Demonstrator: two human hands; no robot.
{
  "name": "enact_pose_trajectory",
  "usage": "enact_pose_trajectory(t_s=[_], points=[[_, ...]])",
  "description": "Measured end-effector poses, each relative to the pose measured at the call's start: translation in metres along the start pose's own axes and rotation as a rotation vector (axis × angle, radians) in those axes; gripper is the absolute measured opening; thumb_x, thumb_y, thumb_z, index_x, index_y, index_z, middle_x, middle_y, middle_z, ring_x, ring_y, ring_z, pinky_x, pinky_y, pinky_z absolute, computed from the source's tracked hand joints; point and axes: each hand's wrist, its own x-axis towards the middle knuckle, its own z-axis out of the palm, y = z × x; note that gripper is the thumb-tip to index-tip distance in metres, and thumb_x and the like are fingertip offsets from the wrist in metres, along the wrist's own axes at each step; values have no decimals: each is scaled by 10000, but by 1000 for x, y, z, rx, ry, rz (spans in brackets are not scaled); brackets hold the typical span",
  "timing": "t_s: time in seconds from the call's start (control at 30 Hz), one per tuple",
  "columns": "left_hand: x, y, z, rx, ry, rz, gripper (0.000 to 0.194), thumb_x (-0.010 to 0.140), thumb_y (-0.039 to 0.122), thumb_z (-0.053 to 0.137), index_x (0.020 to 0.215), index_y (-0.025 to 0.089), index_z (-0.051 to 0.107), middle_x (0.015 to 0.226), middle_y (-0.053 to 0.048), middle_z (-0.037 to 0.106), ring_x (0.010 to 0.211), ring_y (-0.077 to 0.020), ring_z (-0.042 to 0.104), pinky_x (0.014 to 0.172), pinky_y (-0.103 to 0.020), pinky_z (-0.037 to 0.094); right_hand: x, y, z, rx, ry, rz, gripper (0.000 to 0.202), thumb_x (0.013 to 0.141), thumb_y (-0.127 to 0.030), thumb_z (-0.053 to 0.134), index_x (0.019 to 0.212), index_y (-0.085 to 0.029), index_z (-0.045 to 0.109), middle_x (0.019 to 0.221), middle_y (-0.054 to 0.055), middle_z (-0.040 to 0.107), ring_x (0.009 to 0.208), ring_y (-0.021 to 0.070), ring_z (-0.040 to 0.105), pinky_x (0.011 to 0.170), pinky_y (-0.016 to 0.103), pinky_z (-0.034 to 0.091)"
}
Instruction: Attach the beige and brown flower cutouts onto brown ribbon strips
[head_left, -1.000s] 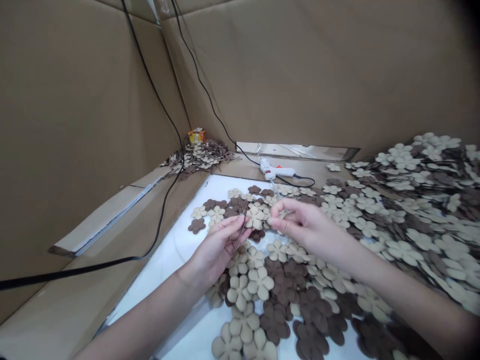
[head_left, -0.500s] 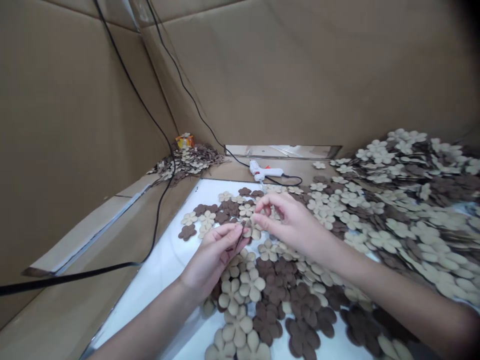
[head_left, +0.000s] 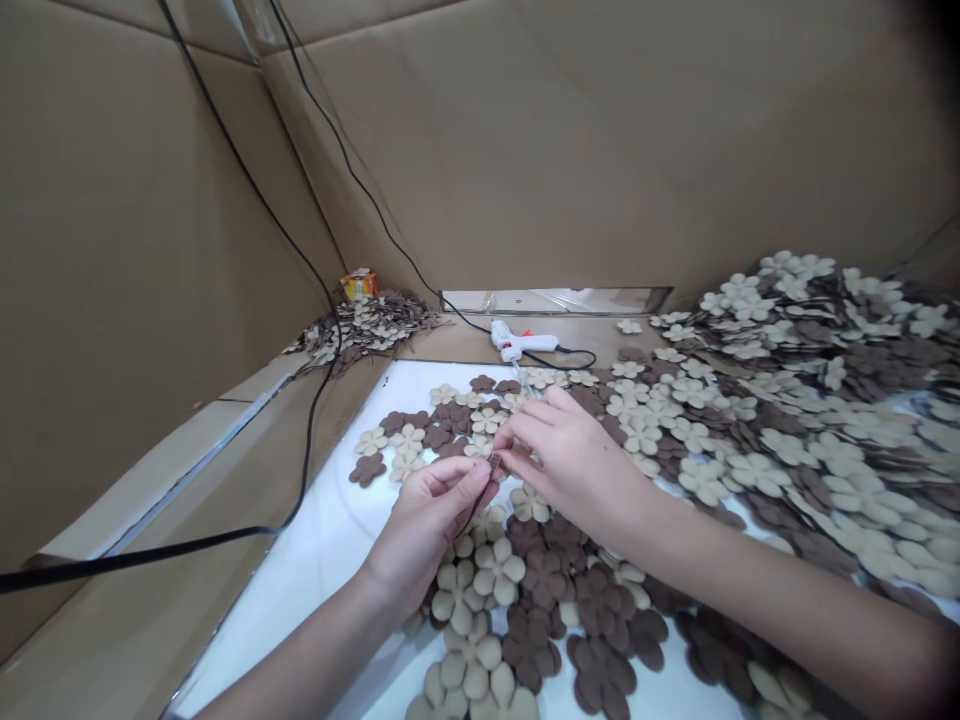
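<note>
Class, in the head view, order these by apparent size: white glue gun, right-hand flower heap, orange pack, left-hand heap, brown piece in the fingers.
1. Right-hand flower heap
2. Left-hand heap
3. White glue gun
4. Orange pack
Brown piece: partly hidden, so unranked.

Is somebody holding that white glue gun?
No, the white glue gun rests farther back, while the left hand and right hand come together in front of it.

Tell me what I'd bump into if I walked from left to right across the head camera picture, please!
Orange box → left hand → right hand → big flower pile against the wall.
</note>
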Motion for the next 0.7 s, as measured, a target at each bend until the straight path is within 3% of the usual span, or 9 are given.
enact_pose_trajectory(t_s=[0.37,0.7], points=[[5,-6,-4,294,14,110,194,770,349,654,779,162,702,758,-19,635,728,-142,518,681,-221,402,-1,1,5,-9,-42,10,145,864,-119,476,784,-143,594,796,61,628,831,206,462,743,314,407],[10,-14,-7,200,34,39,234,739,393,676,787,165,700,697,-2,616,655,-122,520,617,-206,392,7,11,3,187,-119,275,110,842,-180,526,744,-195,574,705,10,583,828,180,511,703,271,376]])
